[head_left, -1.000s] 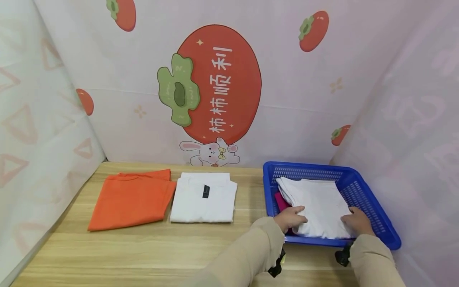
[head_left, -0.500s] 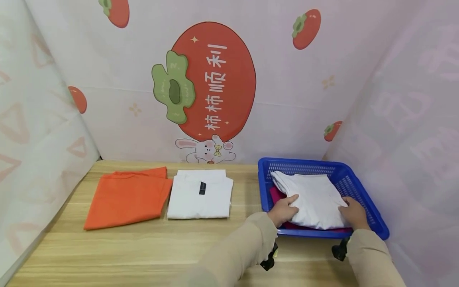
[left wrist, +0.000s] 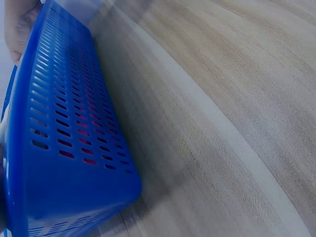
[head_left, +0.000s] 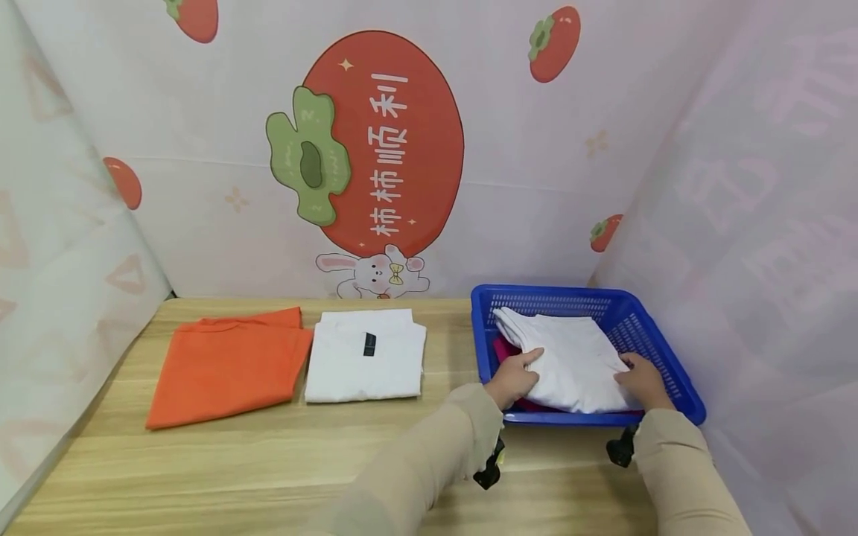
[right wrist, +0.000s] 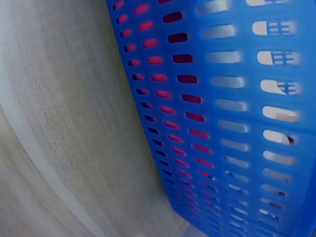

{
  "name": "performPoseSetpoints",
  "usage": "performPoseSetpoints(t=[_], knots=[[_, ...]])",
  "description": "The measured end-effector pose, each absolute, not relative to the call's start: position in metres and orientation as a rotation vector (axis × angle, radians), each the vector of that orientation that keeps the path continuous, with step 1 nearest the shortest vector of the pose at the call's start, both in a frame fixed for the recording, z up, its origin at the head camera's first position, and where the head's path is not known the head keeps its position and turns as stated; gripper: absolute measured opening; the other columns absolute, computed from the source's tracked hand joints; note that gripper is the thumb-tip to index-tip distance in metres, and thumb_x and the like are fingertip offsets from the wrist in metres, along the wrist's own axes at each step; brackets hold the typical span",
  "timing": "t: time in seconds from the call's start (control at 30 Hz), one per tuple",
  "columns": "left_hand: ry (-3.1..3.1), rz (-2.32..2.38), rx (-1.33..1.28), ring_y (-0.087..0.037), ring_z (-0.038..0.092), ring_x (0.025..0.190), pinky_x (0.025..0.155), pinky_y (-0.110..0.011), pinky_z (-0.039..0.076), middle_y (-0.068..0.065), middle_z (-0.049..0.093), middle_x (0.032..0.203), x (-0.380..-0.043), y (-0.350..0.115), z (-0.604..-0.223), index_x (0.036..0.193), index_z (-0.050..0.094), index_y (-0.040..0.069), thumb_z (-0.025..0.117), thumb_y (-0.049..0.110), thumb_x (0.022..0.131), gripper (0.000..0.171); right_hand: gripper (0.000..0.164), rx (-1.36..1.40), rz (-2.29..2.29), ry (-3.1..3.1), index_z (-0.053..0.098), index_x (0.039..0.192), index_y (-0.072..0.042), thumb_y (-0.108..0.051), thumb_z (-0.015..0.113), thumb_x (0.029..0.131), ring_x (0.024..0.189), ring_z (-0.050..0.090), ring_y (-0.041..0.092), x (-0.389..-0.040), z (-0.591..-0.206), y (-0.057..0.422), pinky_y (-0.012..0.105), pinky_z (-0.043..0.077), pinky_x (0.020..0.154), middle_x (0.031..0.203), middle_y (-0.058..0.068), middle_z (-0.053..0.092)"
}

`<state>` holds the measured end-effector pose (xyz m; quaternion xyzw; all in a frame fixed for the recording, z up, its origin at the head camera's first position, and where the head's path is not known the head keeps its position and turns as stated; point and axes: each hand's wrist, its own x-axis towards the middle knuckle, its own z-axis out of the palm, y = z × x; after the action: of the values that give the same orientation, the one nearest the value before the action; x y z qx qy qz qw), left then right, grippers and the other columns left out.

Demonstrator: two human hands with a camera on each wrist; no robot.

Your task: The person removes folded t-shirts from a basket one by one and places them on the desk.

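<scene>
A folded white garment lies in the blue plastic basket at the right of the table, over magenta cloth. My left hand reaches over the near rim and grips the white garment's left edge, thumb on top. On the opposite edge, my right hand grips it too. The fingers underneath are hidden in the head view. Through the slots in the right wrist view show magenta cloth and paler patches. The left wrist view mostly takes in the basket's outer wall.
Left of the basket on the wooden table lies a folded white shirt with a black label. Beside it is a folded orange garment. Patterned curtains close off the back and both sides.
The head view has shifted, so everything sits further left and higher. The white garment's near edge has drawn back slightly from the basket's front rim, baring magenta cloth. Both hands keep their grip.
</scene>
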<state>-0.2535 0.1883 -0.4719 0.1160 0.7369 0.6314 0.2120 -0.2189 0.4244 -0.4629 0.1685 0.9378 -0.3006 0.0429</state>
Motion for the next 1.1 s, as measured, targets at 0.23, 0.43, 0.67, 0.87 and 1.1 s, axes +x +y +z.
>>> performPoseSetpoints(t=[0.23,0.43,0.67,0.87,1.1], knots=[[2.021,1.758,0.357,-0.007,0.019,0.036,0.035,-0.018,0.021,-0.003,0.055,0.098,-0.257,0.174,-0.463,0.124,0.049,0.017,0.045,-0.009,0.072,0.059,0.057,0.58,-1.159,2.75,0.018,0.133,0.007,0.001,0.044,0.082,0.112,0.025,0.048,-0.22,-0.463,0.418,0.055,0.028,0.086,0.129,0.036,0.02],[2.037,1.734,0.383,-0.009,0.019,0.037,0.036,-0.019,0.022,-0.003,0.057,0.097,-0.255,0.162,-0.454,0.123,0.05,0.02,0.047,-0.007,0.073,0.057,0.057,0.602,-1.277,2.739,0.016,0.137,0.0,0.0,0.042,0.085,0.112,0.028,0.047,-0.212,-0.455,0.406,0.053,0.035,0.082,0.132,0.034,0.018],[2.12,1.703,0.412,-0.007,0.042,0.088,0.062,-0.019,0.036,0.003,0.044,0.125,-0.251,0.148,-0.444,0.12,0.052,0.027,0.051,-0.002,0.074,0.054,0.054,0.551,-1.342,2.818,0.017,0.138,-0.005,-0.004,0.038,0.088,0.103,0.041,0.042,-0.198,-0.441,0.389,0.047,0.042,0.074,0.125,0.034,0.03],[2.107,1.738,0.439,-0.007,0.036,0.111,0.086,-0.025,0.035,0.002,0.042,0.127,-0.242,0.128,-0.437,0.119,0.053,0.03,0.052,0.0,0.078,0.05,0.051,0.567,-1.327,2.89,0.021,0.138,-0.009,-0.009,0.038,0.09,0.101,0.043,0.041,-0.184,-0.424,0.365,0.037,0.046,0.065,0.127,0.031,0.032],[1.972,1.86,0.582,-0.012,0.032,0.117,0.087,-0.026,0.035,-0.003,0.037,0.131,-0.234,0.093,-0.435,0.124,0.049,0.021,0.051,0.001,0.082,0.047,0.046,0.519,-1.409,3.072,0.03,0.134,-0.034,-0.028,0.043,0.09,0.101,0.047,0.027,-0.204,-0.503,0.401,0.037,0.045,0.068,0.126,0.011,0.043]])
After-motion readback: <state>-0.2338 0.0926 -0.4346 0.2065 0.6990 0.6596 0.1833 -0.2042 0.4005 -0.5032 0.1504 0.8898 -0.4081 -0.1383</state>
